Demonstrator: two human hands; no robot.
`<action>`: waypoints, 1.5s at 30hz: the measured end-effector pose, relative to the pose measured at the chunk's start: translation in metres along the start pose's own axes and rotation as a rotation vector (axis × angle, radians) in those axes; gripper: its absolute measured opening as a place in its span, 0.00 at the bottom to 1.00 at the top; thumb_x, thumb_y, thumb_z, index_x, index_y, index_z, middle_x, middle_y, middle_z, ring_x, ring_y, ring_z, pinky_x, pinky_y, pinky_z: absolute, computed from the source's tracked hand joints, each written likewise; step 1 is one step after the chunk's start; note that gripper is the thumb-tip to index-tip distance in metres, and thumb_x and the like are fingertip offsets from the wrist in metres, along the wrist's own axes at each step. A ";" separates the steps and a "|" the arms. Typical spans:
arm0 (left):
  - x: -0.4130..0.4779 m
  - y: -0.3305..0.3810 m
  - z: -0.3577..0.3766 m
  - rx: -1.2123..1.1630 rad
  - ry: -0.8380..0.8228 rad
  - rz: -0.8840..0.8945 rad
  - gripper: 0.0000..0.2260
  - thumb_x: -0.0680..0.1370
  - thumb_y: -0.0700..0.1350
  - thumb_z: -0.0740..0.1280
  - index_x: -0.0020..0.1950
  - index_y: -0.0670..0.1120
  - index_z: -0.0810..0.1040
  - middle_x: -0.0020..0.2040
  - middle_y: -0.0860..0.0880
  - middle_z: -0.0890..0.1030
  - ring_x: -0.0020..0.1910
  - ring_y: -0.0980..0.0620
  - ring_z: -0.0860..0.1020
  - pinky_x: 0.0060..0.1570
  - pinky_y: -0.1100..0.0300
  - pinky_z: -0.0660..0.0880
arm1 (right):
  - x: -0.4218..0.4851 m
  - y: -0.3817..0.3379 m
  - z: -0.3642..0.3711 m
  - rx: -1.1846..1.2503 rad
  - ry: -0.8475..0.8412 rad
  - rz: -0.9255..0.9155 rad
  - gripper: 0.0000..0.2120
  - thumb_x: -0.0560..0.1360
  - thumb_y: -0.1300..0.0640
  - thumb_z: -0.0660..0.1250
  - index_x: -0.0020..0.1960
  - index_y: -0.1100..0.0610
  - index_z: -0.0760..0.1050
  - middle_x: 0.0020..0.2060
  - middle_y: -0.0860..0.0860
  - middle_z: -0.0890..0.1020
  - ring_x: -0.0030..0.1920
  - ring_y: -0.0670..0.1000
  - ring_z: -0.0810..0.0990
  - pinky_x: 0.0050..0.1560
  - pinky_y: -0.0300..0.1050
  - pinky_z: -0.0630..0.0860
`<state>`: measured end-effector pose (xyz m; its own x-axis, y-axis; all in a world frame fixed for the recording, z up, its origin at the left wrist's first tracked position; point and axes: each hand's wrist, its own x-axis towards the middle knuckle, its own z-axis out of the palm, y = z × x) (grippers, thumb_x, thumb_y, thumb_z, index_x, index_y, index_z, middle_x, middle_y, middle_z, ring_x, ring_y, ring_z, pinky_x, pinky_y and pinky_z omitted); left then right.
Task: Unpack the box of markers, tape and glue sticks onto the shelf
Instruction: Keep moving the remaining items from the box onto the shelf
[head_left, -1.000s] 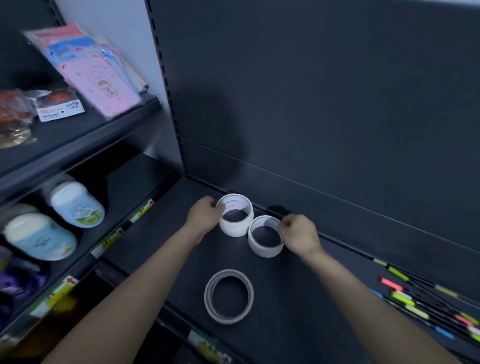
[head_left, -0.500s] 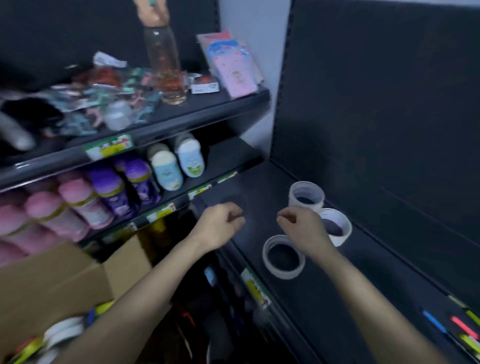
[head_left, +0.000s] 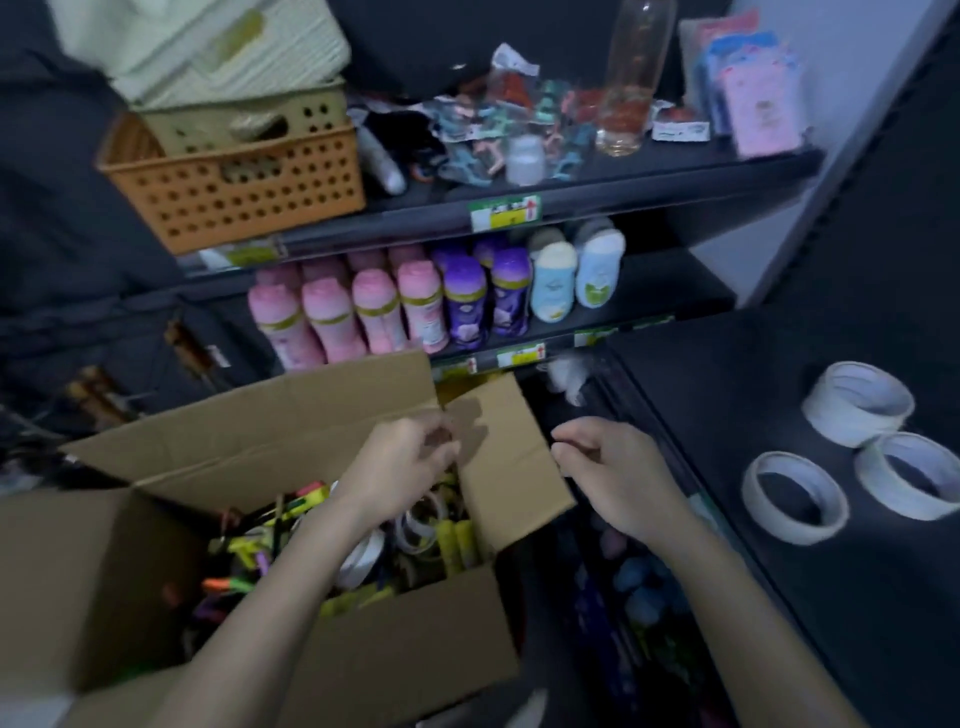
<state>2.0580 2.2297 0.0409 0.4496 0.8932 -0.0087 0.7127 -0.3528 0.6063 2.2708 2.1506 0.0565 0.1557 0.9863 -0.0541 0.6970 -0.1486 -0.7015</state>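
Observation:
An open cardboard box (head_left: 363, 649) fills the lower left, holding markers (head_left: 244, 551), tape rolls (head_left: 415, 525) and yellow glue sticks (head_left: 457, 540). My left hand (head_left: 400, 467) hovers over the box's inside with loosely curled fingers and holds nothing. My right hand (head_left: 613, 467) hangs beside the box's right flap, also loosely curled and empty. Three white tape rolls stand on the dark shelf (head_left: 727, 415) at the right: one at the back (head_left: 857, 402), one in front (head_left: 795, 496), one at the edge of view (head_left: 911, 483).
To the left, a second shelving unit carries pink, purple and pale blue bottles (head_left: 415, 306) on its lower board. Above them sit an orange perforated basket (head_left: 234, 187), toy packets and a clear bottle (head_left: 628, 78). Dark goods lie below the right shelf.
My view swung left from the shelf to the box. Both hands let go of the tape rolls and moved left; the left one is now over the box.

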 end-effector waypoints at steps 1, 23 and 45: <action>-0.009 -0.013 -0.007 0.006 -0.022 -0.021 0.13 0.78 0.47 0.66 0.61 0.45 0.77 0.55 0.50 0.81 0.53 0.52 0.79 0.47 0.65 0.70 | -0.002 -0.010 0.012 -0.009 -0.011 -0.012 0.14 0.79 0.54 0.62 0.63 0.55 0.76 0.55 0.47 0.81 0.55 0.44 0.77 0.52 0.34 0.69; -0.056 -0.229 -0.005 0.155 -0.390 -0.259 0.14 0.75 0.44 0.65 0.59 0.41 0.76 0.52 0.41 0.80 0.51 0.43 0.78 0.47 0.51 0.74 | 0.019 -0.061 0.174 -0.196 -0.250 0.158 0.12 0.79 0.53 0.62 0.59 0.56 0.78 0.46 0.47 0.79 0.45 0.45 0.75 0.34 0.29 0.66; -0.035 -0.247 0.062 0.129 -0.273 -0.261 0.18 0.78 0.48 0.64 0.66 0.42 0.70 0.62 0.43 0.70 0.61 0.44 0.70 0.58 0.55 0.69 | 0.089 -0.026 0.209 -0.277 -0.461 0.175 0.12 0.79 0.58 0.62 0.60 0.58 0.77 0.50 0.53 0.81 0.45 0.49 0.76 0.43 0.39 0.70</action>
<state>1.8997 2.2684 -0.1585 0.3590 0.8565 -0.3710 0.8758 -0.1718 0.4510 2.1203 2.2571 -0.0787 0.0066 0.8652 -0.5014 0.8556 -0.2644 -0.4451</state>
